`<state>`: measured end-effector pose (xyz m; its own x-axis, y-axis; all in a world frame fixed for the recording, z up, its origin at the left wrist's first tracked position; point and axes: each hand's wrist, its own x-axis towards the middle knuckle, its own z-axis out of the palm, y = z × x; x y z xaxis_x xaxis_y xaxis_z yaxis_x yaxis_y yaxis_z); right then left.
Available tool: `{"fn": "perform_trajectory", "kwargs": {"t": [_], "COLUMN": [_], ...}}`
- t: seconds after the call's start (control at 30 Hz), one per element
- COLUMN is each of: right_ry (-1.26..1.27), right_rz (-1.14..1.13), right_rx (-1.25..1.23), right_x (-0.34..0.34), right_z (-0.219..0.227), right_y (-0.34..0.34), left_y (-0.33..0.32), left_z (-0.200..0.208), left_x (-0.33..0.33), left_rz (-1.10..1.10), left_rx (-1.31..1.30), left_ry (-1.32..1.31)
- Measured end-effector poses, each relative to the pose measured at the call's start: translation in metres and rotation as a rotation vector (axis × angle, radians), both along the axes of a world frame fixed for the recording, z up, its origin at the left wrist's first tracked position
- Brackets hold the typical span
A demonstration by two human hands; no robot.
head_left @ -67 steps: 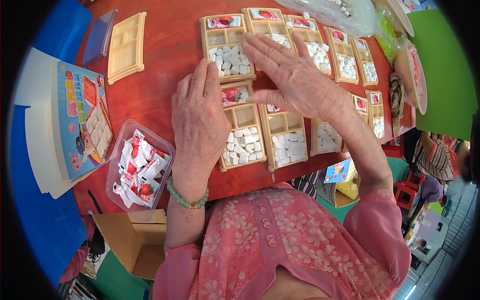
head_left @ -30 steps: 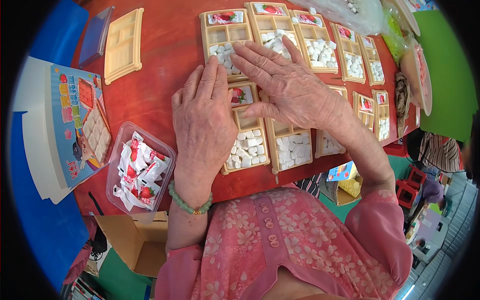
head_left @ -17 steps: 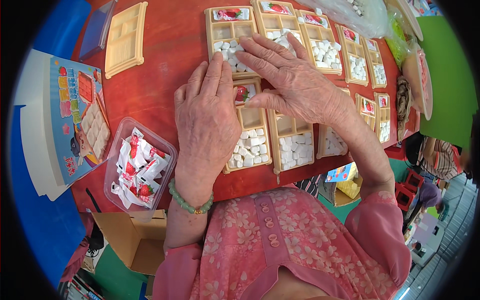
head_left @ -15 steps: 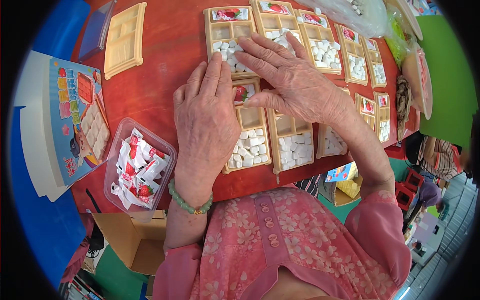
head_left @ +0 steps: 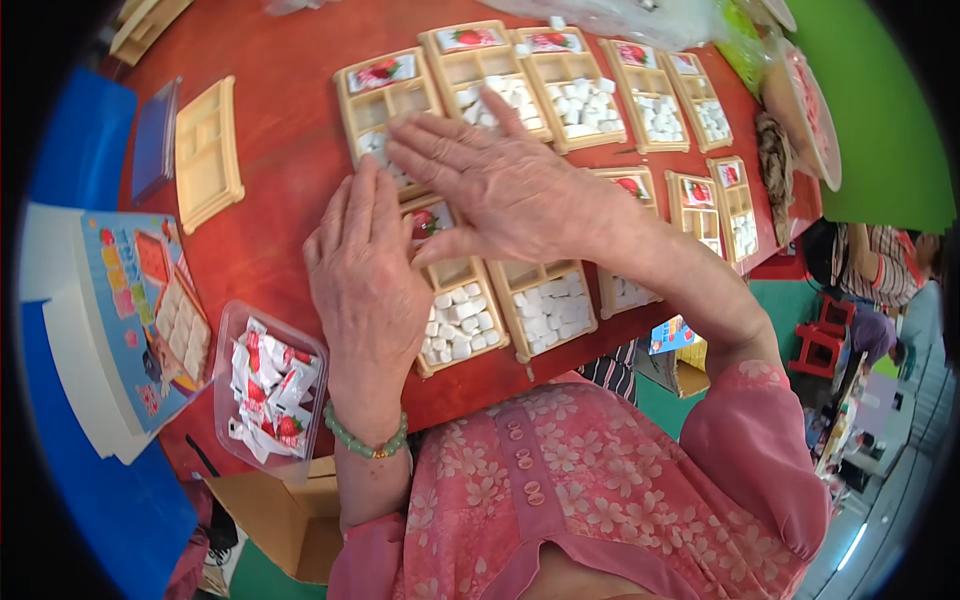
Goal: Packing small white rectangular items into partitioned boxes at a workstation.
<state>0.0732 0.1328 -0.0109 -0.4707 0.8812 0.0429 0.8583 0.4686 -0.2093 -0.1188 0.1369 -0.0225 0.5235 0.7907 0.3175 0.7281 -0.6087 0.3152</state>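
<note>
Both my hands lie over the marshmallows [head_left: 371, 142] in the leftmost beige tray [head_left: 411, 97] of the far row. A strawberry-printed sachet [head_left: 380, 74] fills that tray's top compartment. My left hand [head_left: 368, 275], with a green bead bracelet [head_left: 372, 447] at the wrist, has its fingers stretched out, tips at the tray's near end. From the right, my right hand [head_left: 495, 185] reaches across, flat with thumb apart, fingertips on the marshmallows. Under the hands, a nearer tray is partly hidden; its white marshmallows [head_left: 460, 322] show. Neither hand grips anything visible.
More filled trays [head_left: 580, 105] stand in two rows to the right. At left are a clear plastic box [head_left: 223, 350] of sachets, a tray without marshmallows [head_left: 208, 150], a blue box [head_left: 157, 140] and a printed carton [head_left: 130, 320]. A clear bag [head_left: 640, 22] lies at the back.
The whole view has shifted, so the trays and hands appear farther left. My hands stay over the same tray, fingers still extended.
</note>
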Motion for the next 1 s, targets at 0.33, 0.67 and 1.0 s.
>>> {"fn": "perform_trajectory", "kwargs": {"t": [0.33, 0.67, 1.0], "right_ry": [0.023, -0.075, -0.069], "right_rz": [0.011, -0.201, -0.138], "right_rx": [0.046, 0.032, 0.047], "right_x": [-0.004, 0.059, 0.061], "right_z": [0.000, 0.011, 0.001], "right_y": [-0.002, -0.021, -0.022], "left_y": [0.001, 0.000, -0.004], "left_z": [0.000, 0.001, 0.011], "left_x": [-0.007, -0.009, -0.005], "left_rz": [0.019, 0.077, 0.058], "left_rx": [-0.031, -0.020, 0.094], "left_ry": [0.040, 0.085, 0.108]}}
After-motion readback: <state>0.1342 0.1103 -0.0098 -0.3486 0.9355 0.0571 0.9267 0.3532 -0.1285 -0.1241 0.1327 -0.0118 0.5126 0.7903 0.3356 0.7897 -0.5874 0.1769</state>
